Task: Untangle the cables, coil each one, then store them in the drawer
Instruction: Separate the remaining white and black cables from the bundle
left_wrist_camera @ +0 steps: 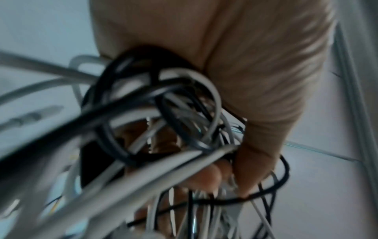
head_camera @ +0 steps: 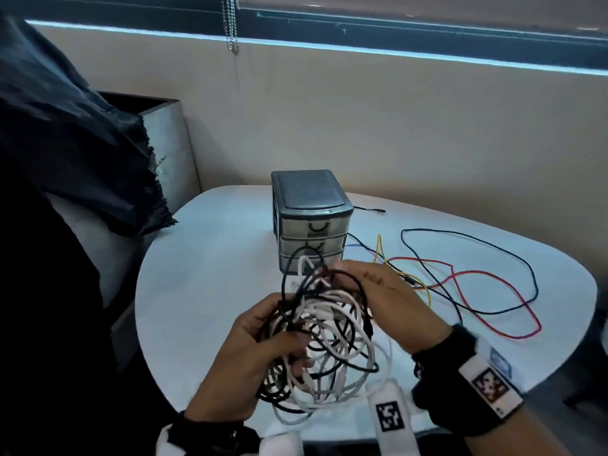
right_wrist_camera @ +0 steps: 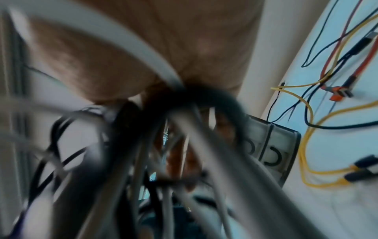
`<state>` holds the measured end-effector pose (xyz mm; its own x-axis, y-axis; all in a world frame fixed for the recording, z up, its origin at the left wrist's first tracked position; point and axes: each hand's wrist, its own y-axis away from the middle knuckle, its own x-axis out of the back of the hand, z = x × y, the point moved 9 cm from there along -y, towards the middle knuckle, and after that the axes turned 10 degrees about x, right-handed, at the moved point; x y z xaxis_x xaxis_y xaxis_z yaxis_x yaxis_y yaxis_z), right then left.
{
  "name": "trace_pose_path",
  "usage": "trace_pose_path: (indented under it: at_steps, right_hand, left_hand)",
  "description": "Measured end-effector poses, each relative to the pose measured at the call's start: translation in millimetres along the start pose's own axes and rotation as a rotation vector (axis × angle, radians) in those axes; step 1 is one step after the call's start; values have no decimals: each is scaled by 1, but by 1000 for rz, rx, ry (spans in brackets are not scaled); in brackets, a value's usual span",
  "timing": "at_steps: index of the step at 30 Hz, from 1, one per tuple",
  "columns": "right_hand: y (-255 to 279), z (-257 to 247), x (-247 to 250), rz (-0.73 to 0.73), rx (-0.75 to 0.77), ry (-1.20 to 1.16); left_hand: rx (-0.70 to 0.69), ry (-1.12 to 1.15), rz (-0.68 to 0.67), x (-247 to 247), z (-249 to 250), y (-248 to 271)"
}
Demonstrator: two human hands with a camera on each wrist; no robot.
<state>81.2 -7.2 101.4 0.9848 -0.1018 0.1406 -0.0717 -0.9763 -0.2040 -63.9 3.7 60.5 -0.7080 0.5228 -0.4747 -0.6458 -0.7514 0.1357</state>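
A tangle of white and black cables [head_camera: 324, 334] hangs above the near part of the white table [head_camera: 204, 284]. My left hand [head_camera: 263, 353] grips the tangle from the left, fingers curled through the loops. My right hand [head_camera: 378, 297] holds its upper right side, fingers hooked round black strands. Both wrist views are blurred and filled with the cables [left_wrist_camera: 155, 122] [right_wrist_camera: 163, 145]. Behind the tangle stands the small grey drawer unit [head_camera: 311, 218] [right_wrist_camera: 274, 145] with three shut drawers. A red cable [head_camera: 477, 284], a black cable [head_camera: 493, 255] and a yellow cable [head_camera: 424, 287] lie loose on the table to the right.
A dark cloth [head_camera: 65, 143] drapes over something at the left, with a grey box [head_camera: 171, 143] behind it. A beige wall runs behind the table. A bead chain [head_camera: 230, 24] hangs from the window above. The table's near edge lies just below my wrists.
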Motion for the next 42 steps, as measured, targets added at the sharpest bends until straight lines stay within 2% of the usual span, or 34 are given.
trace_pose_path:
  at_steps: [5,8,12,15,17,20,28,32,35,42]
  right_hand:
    - [13,-10,-20,-252,-13,-88]
    - [19,-6,-27,-273,-77,-198]
    - [14,-11,-16,-183,18,-62]
    - [11,-11,-3,-44,96,89]
    - [10,-12,-4,-24,119,160]
    - [9,-18,-4,-29,139,212]
    - [7,-35,-11,-152,256,575]
    - [3,-48,4,2,374,703]
    - [0,-54,21,143,412,706]
    - [12,-73,-3,103,491,684]
  left_hand:
    - [-47,-254,-157,-16,8,8]
    - [-23,-302,-187,-24,8,10]
    - [-22,-391,7,-6,7,3]
    - [-47,-419,92,4,6,1]
    - [-54,-438,121,8,7,0]
    - [-74,-462,122,10,10,1]
    - [-106,-534,148,15,12,2]
    - [-98,-521,78,-1,11,4]
    - [-118,-554,94,-8,15,2]
    - [-126,-591,139,-5,14,-2]
